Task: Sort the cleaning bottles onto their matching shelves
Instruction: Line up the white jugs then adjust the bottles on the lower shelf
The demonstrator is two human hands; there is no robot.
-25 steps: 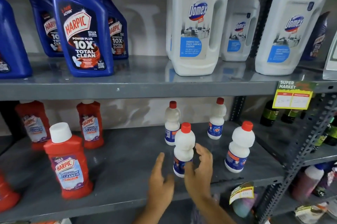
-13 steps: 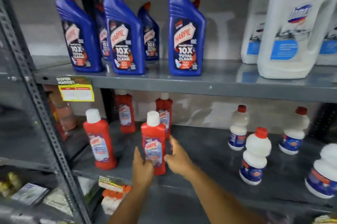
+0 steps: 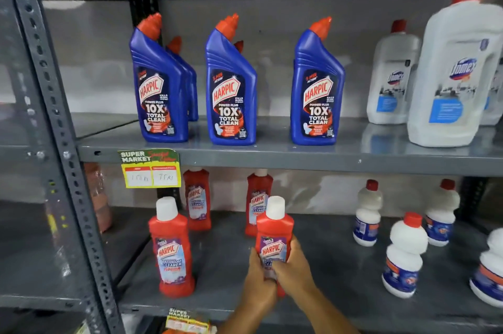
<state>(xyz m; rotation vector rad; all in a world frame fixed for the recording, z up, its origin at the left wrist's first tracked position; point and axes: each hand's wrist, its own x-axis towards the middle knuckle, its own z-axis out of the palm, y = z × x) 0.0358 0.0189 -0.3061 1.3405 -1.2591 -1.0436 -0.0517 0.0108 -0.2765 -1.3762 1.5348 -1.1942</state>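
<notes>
A red Harpic bathroom cleaner bottle (image 3: 274, 235) with a white cap stands near the front of the lower shelf (image 3: 226, 265). My left hand (image 3: 257, 286) grips its lower left side and my right hand (image 3: 295, 269) wraps its lower right side. Another red bottle (image 3: 171, 248) stands to the left, and two more red bottles (image 3: 197, 199) stand behind. Small white bottles with red caps (image 3: 404, 254) fill the lower shelf's right part. Blue Harpic bottles (image 3: 231, 91) line the upper shelf (image 3: 272, 155), with large white Domex bottles (image 3: 451, 75) to their right.
A grey perforated upright post (image 3: 62, 148) runs down the left side. A yellow price tag (image 3: 151, 169) hangs from the upper shelf's front edge. Another tag (image 3: 187, 321) shows below the lower shelf. Orange packets (image 3: 99, 197) sit in the bay to the left.
The view swung left from the white bottles to the red ones. Both hands left the small white bottle, reached the red bottle and closed around its lower part.
</notes>
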